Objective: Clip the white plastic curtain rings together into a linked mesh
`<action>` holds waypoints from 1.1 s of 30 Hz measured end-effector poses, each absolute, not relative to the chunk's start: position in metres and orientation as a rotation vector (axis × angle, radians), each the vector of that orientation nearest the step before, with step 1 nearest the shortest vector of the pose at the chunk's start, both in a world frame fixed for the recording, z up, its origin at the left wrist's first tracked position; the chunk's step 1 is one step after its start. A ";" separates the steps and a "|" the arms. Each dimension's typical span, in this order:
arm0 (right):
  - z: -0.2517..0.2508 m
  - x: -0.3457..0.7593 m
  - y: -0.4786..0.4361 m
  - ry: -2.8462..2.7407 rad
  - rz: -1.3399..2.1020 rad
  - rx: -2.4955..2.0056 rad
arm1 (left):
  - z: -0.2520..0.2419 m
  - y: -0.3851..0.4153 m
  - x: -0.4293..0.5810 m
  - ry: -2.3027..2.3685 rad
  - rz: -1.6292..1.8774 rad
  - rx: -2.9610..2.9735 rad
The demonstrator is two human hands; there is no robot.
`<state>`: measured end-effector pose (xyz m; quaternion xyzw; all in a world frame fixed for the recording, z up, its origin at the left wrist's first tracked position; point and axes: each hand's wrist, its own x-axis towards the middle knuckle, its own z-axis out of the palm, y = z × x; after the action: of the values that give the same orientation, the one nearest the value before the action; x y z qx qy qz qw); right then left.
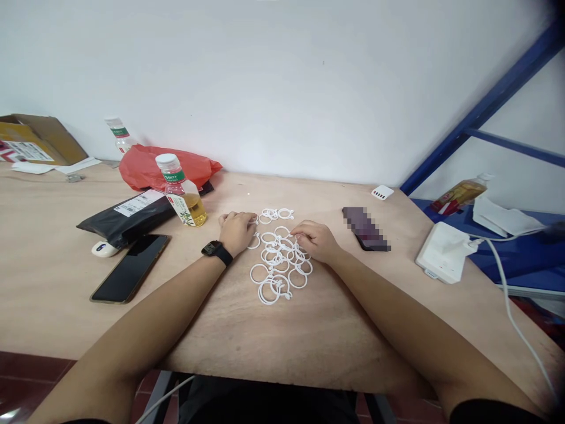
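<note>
Many white plastic rings with small eyelets, like curtain rings, lie in a loose, overlapping heap on the wooden table. Beyond the heap is a smaller cluster of the same rings. My left hand, with a black watch on its wrist, rests at the left edge of the rings. Its fingers are curled together, and what is under the fingertips is mostly hidden. At the heap's upper right, my right hand has thumb and fingers pinched on a white ring.
On the left are a drink bottle, a black parcel, a red plastic bag, a phone and a white earbud case. To the right lie another phone and a white charger with a cable. A blue frame borders the table.
</note>
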<state>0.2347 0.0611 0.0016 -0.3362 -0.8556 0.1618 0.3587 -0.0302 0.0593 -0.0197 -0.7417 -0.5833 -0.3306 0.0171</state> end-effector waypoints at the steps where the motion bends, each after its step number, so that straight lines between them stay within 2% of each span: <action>1: 0.002 0.234 0.061 -2.220 0.374 -0.866 | -0.018 0.059 -0.031 -1.828 -1.026 -2.308; 5: 0.004 0.231 0.058 -2.130 0.269 -0.918 | -0.008 0.054 -0.027 -1.813 -1.056 -2.338; 14: 0.005 0.222 0.042 -2.202 0.156 -0.658 | 0.010 0.016 0.007 -1.484 -1.527 -2.675; 21: 0.006 0.219 0.043 -2.254 0.054 -0.539 | 0.005 0.017 0.010 -1.379 -1.606 -2.855; 33: 0.009 0.217 0.038 -2.232 0.229 -0.639 | 0.012 0.014 0.012 -1.236 -1.628 -2.779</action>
<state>0.2172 0.0384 0.0091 -0.2518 -0.8795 0.0902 0.3936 0.0118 0.0142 0.0118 -0.7960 -0.3542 -0.4662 -0.1535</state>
